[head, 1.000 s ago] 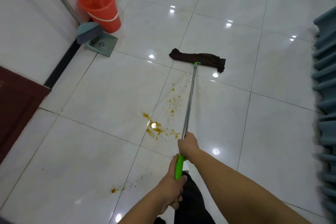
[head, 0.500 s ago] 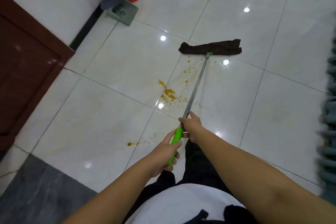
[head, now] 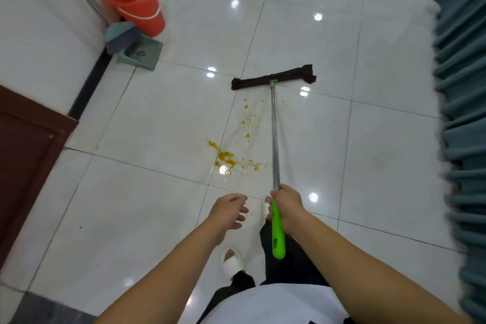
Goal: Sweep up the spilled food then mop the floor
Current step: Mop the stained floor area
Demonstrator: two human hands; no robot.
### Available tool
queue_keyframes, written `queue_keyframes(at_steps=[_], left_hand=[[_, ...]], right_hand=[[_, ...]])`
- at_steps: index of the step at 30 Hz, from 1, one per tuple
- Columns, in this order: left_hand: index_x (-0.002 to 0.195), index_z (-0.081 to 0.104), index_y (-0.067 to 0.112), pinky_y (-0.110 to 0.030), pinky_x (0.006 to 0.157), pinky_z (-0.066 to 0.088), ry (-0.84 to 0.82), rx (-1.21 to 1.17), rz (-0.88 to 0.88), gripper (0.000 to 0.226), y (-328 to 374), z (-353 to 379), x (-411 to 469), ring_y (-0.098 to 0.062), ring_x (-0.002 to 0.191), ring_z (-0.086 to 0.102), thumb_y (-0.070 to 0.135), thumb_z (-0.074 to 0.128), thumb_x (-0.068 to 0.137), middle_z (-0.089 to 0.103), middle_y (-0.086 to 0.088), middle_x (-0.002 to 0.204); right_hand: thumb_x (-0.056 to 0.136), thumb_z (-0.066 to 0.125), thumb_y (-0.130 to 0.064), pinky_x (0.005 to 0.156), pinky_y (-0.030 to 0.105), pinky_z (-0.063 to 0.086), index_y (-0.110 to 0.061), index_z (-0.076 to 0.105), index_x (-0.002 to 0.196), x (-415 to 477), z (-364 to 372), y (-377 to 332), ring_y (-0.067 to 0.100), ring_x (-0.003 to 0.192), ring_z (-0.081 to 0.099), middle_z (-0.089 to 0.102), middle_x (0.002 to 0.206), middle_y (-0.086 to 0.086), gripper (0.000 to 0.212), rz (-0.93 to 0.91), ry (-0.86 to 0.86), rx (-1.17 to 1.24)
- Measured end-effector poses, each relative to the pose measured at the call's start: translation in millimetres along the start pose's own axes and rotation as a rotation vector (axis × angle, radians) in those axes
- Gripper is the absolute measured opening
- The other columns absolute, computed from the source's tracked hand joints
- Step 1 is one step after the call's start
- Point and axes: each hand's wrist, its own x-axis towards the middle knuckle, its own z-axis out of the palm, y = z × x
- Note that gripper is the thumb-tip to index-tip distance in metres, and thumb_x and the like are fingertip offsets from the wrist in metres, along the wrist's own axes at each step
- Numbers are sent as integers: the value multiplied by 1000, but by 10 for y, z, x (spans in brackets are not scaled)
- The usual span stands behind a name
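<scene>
A flat mop with a dark brown cloth head (head: 273,77) lies on the white tiled floor, its metal pole (head: 274,139) running back to a green grip (head: 277,234). My right hand (head: 286,205) grips the top of that green grip. My left hand (head: 231,209) hovers free to the left of the pole, fingers loosely curled, holding nothing. Orange-yellow food stains (head: 228,158) and small specks (head: 247,121) spread over the tiles between the mop head and my hands, left of the pole.
An orange bucket (head: 134,0) stands by the white wall at upper left, with a teal broom (head: 121,37) and dustpan (head: 143,54) in front of it. A dark red door (head: 29,150) is on the left. Teal ribbed fabric (head: 462,113) lines the right edge. My slippered foot (head: 232,262) is below.
My left hand has let go of the green grip and moved left. The right hand alone holds the mop, now lower on the handle, and the mop head sits straighter.
</scene>
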Motion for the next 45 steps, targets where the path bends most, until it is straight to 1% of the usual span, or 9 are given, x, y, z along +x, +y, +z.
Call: queue_keyframes(at_steps=[8,14,18,24,28,30,36,41,45], left_hand=[[117,64,16,-25,58,48,-83,87,17,23,1113,337,582,-17,70,59,22,52,99,67,-6,95],[118,63,12,-25,58,46,-68,73,21,23,1505,259,699,-17,67,58,13,51,98,65,-6,89],[117,63,10,-25,56,47,-57,106,11,25,1598,28,820,-18,64,58,11,51,95,65,-8,90],[119,63,8,-26,51,45,-107,305,44,28,1680,-222,1252,-20,64,56,13,51,95,63,-11,90],[136,53,18,-33,73,48,-261,627,226,40,1786,-297,1497,-23,80,56,20,52,96,62,-9,100],[146,42,23,-31,83,47,-375,876,349,49,1775,-360,1520,-25,96,58,24,50,98,56,-15,130],[156,9,37,-40,118,23,-611,1542,526,79,1348,-710,1580,-33,148,20,29,57,94,-1,-9,165],[156,23,22,-38,120,22,-741,1567,415,58,749,-897,1520,-32,148,21,29,42,102,12,-13,164],[155,26,30,-36,115,29,-867,1541,373,55,183,-1223,1294,-29,142,35,39,39,102,31,-10,159]], right_hand=[[98,45,-11,38,21,40,-4,50,88,729,-222,-1710,20,47,41,46,68,12,13,55,-93,-46],[98,55,-12,41,23,45,-2,50,121,762,-348,-2152,21,51,44,51,81,16,26,-26,-121,-200],[94,56,-1,42,24,43,-26,37,148,490,-447,-1739,22,56,45,54,91,17,62,-69,-74,-230],[96,53,-3,39,22,41,-27,42,148,70,-274,-1205,17,40,51,54,89,14,58,-88,59,-228],[97,47,-3,35,22,39,-28,37,150,-109,128,-855,11,36,54,52,81,7,59,-124,175,-356],[96,48,-8,40,30,47,-31,37,150,-199,426,-617,18,51,53,56,87,8,60,-109,216,-372],[97,50,-11,53,10,37,-30,43,147,-666,1208,245,-3,59,40,54,112,5,55,-152,274,-354],[97,47,-8,40,22,37,-50,44,133,-1082,1520,1031,8,36,40,61,56,-17,55,-83,236,-173],[91,60,-10,91,12,43,-59,46,125,-1446,1670,1756,0,113,59,59,129,-23,62,-82,265,-108]])
